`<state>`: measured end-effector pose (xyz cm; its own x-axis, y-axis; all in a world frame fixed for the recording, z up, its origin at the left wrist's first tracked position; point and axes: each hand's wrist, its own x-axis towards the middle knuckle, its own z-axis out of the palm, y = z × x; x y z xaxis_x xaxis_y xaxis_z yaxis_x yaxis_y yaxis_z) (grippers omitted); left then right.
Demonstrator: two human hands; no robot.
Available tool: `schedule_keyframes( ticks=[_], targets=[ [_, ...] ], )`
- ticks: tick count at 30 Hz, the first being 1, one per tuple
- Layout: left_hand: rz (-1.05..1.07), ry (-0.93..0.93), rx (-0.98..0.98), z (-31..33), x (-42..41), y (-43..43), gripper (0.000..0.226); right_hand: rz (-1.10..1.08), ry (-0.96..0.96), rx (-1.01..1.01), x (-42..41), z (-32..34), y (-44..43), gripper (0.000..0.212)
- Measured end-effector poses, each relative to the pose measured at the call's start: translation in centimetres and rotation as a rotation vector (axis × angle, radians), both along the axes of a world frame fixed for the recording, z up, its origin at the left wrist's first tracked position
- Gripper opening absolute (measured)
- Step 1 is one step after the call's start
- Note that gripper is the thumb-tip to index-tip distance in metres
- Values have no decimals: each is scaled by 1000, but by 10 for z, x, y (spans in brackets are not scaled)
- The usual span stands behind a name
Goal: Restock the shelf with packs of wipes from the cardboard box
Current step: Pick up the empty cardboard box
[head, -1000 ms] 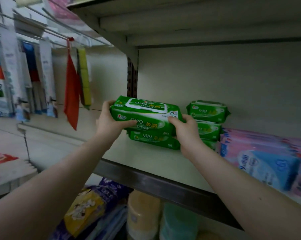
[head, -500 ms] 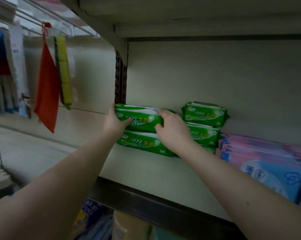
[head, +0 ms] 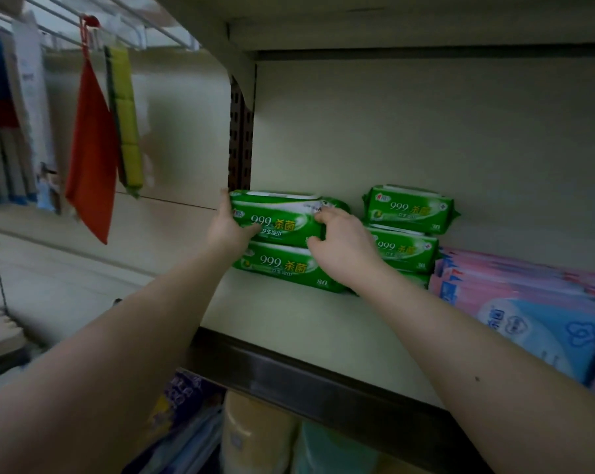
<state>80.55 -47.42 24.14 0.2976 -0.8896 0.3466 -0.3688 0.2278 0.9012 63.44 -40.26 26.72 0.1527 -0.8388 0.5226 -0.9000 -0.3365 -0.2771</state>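
Grip: our left hand (head: 229, 230) and right hand (head: 344, 249) hold the ends of a green plastic pack of wipes (head: 279, 220), fingers (head: 324, 216) curled round it. It lies flat on a second green pack (head: 282, 266) at the back left of the cream metal shelf (head: 289, 323).

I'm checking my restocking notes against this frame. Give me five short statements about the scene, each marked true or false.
1. The left hand and right hand both grip the top pack. True.
2. The top pack rests on a lower pack. True.
3. More green packs stand to its left. False: the second stack stands to its right.
4. A blue cloth hangs at the left. False: it is a red cloth.
5. Pink packs lie at the right of the shelf. True.
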Motion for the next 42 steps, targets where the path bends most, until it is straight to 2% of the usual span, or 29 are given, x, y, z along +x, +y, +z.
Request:
schedule_keyframes(
  ticks=[2,4,6,8,10,12,14,19,22,25,30,32,36,39,42],
  targets=[
    [-24,26,65,4,0,1,95,9,5,11,-1,-3,-2,53],
    [-31,45,119,12,-3,10,100,34,-81,34,-4,-2,-4,49],
    [4,97,80,22,-12,27,93,87,-287,87,-9,11,-3,39],
    [-2,168,-39,30,-28,49,74,146,-556,145,-11,22,3,33],
    [-51,214,-63,42,-50,81,58,174,-836,167,-10,35,18,31],
    [-112,394,-10,64,-65,113,49,153,-1110,187,-5,57,40,33],
    [-144,569,36,80,-76,140,43,116,-1259,179,-4,69,62,33],
    [-155,638,190,139,-86,232,35,46,-1349,262,-7,107,146,29],
    [-170,690,201,183,-96,282,33,-30,-1405,252,-15,142,203,30],
    [-273,676,245,233,-115,329,33,-83,-1399,210,-28,183,259,43],
    [-378,553,224,298,-155,397,25,-174,-1400,168,-79,233,344,38],
    [-462,528,207,315,-182,429,25,-178,-1435,133,-110,253,385,37],
    [-642,479,153,342,-254,476,27,-194,-1373,-39,-178,277,449,33],
    [-864,438,160,354,-346,528,26,-307,-1371,-165,-259,286,518,35],
    [-981,449,168,353,-423,571,27,-380,-1345,-220,-326,294,580,37]
  ],
)
